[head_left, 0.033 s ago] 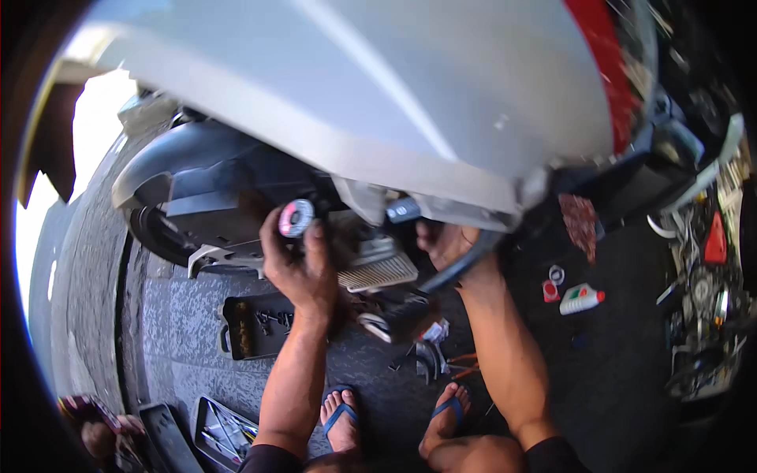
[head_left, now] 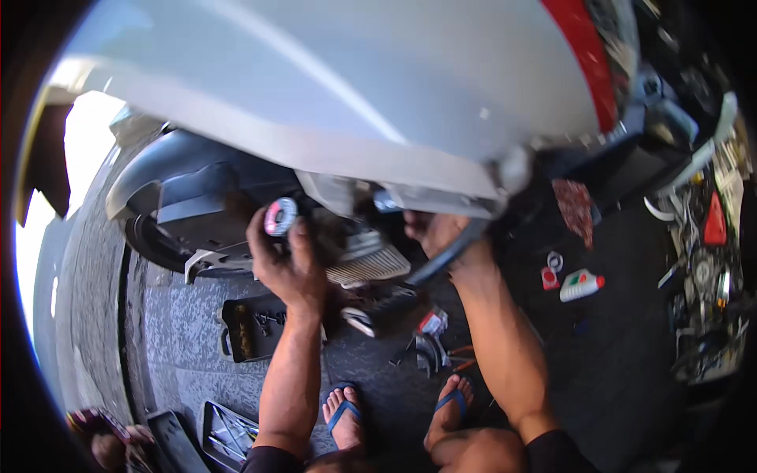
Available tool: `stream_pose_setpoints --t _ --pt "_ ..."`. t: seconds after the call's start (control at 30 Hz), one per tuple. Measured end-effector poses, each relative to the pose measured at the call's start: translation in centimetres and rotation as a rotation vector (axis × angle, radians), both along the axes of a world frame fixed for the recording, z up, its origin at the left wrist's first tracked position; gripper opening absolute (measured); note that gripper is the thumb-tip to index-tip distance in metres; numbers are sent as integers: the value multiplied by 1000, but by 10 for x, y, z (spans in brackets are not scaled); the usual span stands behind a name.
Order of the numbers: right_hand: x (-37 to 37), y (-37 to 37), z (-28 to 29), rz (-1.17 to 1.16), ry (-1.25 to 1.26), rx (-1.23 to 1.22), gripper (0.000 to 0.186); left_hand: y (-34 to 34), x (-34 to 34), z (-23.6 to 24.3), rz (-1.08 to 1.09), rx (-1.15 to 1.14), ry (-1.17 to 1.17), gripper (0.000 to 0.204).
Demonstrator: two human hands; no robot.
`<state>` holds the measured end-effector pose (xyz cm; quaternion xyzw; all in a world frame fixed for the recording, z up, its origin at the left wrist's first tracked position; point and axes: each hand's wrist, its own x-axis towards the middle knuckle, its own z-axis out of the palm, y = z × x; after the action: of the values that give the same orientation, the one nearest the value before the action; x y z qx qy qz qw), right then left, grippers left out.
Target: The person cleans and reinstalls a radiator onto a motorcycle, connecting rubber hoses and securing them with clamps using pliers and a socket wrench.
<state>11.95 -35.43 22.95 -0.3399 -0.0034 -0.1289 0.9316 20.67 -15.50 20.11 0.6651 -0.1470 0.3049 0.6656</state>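
My left hand [head_left: 288, 264] is closed on a small roll of tape [head_left: 281, 217], its round pink-and-white side facing up. It is below the edge of a scooter's grey body panel [head_left: 339, 94]. To its right, my right hand [head_left: 441, 235] reaches under the same panel, its fingers curled and blurred; whatever they grip is hidden. A short blue-grey cylinder [head_left: 385, 202] shows just left of those fingers. A dark hose [head_left: 449, 256] curves close by the right wrist. Between the hands sits a ribbed, pale metal part [head_left: 371, 268] of the scooter.
A black tray [head_left: 248, 335] with small metal parts lies on the floor, and another tray [head_left: 225, 430] holds tools. Curved dark parts [head_left: 430, 352] and orange-handled pliers [head_left: 464, 359] lie before my feet. A white bottle [head_left: 581, 285] stands right, near an engine [head_left: 702, 284].
The scooter panel and both hands sit slightly farther left in the view. Less of the blue-grey cylinder shows beside my right hand. My left hand keeps its hold on the roll of tape.
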Motion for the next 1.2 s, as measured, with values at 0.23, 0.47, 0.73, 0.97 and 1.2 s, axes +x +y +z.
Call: stream_pose_setpoints --t 0.23,0.47,0.73,0.97,1.2 --pt "-14 -21 -29 -289 -182 -212 28 -11 -4 7 111 43 -5 56" --pt "-103 34 -54 -439 202 -706 34 -7 -6 16 199 148 -32 60" --pt "-132 26 -144 -283 388 -331 42 -10 -2 10 271 196 -64 72" --pt "-91 2 -119 -258 234 123 42 -17 -9 18 354 204 37 78" --pt "-84 9 -122 -304 234 125 42 -19 -14 19 328 185 51 79"
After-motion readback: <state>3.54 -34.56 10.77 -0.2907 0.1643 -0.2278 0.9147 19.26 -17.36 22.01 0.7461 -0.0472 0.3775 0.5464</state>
